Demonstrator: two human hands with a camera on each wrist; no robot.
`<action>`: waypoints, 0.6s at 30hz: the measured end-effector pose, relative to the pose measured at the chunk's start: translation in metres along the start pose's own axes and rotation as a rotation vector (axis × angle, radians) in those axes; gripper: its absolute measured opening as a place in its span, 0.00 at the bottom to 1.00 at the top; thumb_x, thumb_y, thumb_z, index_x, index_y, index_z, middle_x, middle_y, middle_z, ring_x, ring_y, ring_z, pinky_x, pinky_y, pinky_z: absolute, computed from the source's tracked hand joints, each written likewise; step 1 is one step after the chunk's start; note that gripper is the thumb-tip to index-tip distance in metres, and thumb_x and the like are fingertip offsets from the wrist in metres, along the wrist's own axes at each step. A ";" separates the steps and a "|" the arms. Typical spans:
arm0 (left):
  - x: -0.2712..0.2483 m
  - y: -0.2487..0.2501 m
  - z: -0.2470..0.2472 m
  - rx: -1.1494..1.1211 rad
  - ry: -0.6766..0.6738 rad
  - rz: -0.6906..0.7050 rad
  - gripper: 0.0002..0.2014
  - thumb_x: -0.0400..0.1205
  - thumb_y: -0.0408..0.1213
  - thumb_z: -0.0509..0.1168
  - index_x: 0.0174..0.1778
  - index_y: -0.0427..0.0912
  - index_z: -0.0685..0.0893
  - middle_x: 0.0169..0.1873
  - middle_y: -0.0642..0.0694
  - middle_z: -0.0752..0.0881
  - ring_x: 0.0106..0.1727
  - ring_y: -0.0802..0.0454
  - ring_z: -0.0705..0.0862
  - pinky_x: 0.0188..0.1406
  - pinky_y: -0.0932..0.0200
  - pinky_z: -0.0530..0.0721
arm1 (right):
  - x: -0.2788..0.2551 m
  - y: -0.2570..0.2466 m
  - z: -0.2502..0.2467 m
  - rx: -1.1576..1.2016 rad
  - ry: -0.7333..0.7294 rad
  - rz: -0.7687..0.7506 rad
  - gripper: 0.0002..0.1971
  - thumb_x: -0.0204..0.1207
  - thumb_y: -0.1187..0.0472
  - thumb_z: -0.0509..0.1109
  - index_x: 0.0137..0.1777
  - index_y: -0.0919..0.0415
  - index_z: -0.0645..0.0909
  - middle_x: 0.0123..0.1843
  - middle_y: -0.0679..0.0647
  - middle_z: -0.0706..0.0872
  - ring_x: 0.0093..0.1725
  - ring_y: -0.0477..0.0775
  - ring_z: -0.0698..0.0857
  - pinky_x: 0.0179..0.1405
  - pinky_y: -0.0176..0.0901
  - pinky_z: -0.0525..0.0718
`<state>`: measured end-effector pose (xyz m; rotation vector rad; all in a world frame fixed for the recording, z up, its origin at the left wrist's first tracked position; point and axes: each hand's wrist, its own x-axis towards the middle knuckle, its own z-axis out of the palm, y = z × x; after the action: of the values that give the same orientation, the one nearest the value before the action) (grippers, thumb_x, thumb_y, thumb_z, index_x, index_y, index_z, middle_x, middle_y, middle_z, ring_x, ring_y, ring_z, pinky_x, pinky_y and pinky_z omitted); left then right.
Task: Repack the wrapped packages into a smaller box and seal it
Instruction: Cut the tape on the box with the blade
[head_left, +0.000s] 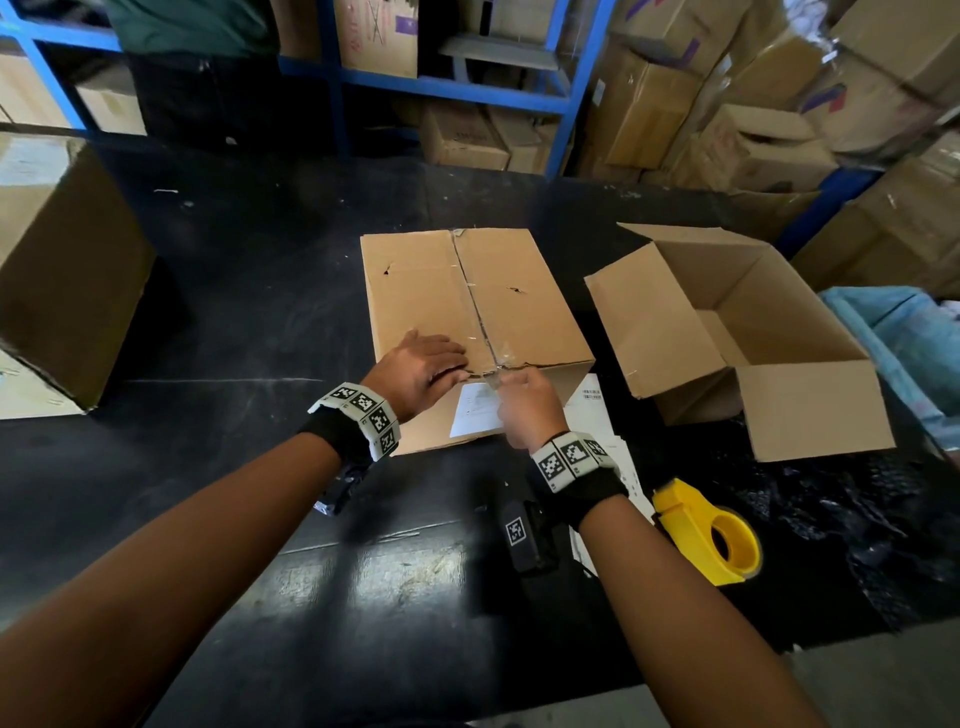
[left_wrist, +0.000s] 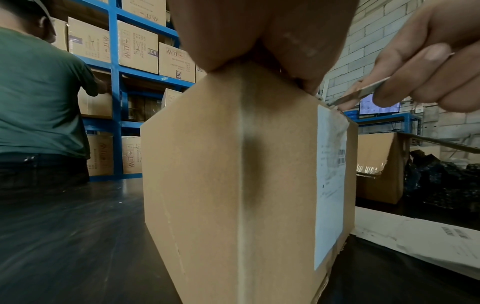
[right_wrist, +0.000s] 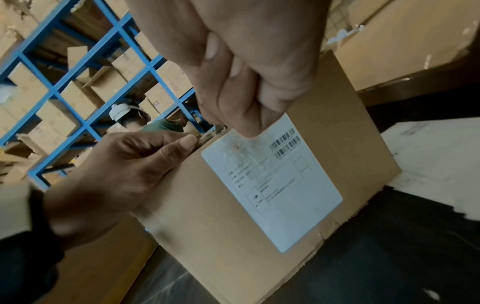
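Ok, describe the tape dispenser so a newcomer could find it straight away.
Start at the black table. At its near right side, beside the right hand's wrist, lies the tape dispenser. It is the only bright yellow thing among brown cartons.

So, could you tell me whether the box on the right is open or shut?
Open: the box on the right has its flaps spread, showing a bare interior.
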<state>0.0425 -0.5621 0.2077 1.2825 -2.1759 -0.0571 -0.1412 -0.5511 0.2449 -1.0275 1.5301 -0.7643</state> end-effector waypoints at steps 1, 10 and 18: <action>-0.001 -0.001 0.001 0.003 0.012 0.010 0.21 0.83 0.50 0.57 0.51 0.39 0.89 0.52 0.42 0.89 0.59 0.43 0.86 0.64 0.31 0.75 | -0.002 0.001 -0.002 0.046 -0.007 0.013 0.07 0.79 0.68 0.61 0.43 0.56 0.73 0.25 0.53 0.69 0.19 0.47 0.65 0.15 0.27 0.57; -0.001 -0.002 0.004 -0.028 0.064 0.025 0.18 0.82 0.46 0.60 0.51 0.37 0.89 0.52 0.40 0.89 0.59 0.41 0.86 0.63 0.29 0.74 | -0.004 -0.006 0.005 0.135 0.053 0.028 0.08 0.79 0.71 0.59 0.44 0.58 0.74 0.26 0.53 0.69 0.17 0.44 0.66 0.14 0.28 0.58; 0.000 -0.005 0.002 0.006 0.026 0.007 0.17 0.82 0.49 0.59 0.51 0.42 0.89 0.53 0.46 0.89 0.59 0.46 0.85 0.64 0.36 0.77 | -0.013 -0.004 -0.014 -0.111 0.035 -0.048 0.08 0.76 0.69 0.61 0.39 0.57 0.76 0.23 0.52 0.72 0.14 0.44 0.69 0.14 0.32 0.62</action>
<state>0.0450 -0.5651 0.2045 1.2714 -2.1597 -0.0308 -0.1536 -0.5421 0.2565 -1.1423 1.5970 -0.7408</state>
